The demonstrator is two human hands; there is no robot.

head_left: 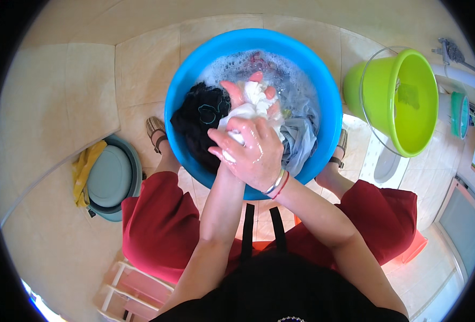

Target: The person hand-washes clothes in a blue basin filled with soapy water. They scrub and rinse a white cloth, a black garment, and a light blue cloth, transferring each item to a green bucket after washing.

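Lower left: white rack point(120, 292) with pink panels. Left side, mid-height: yellow cloth point(86, 170) hanging over the edge of a grey-green basin point(108, 176), on the tiled floor. Center: blue tub point(252, 35) between the person's feet, soapy water in it, black clothes point(199, 119) bunched on the tub's left side. White cloth point(256, 100) is at the tub's middle, in both hands, wet. Left hand point(236, 96) underneath, fingers partly spread and curled around the cloth, palm hidden. Right hand point(256, 147) on top, knuckles bent, gripping a fold, foam on its back, silver bangle point(274, 183) and red string point(282, 185) at the wrist. Grey clothes point(300, 140) in the tub, right of the hands. Upper right: lime green bucket point(355, 88), tilted in view, wire handle. Below it, white squat toilet point(385, 163).
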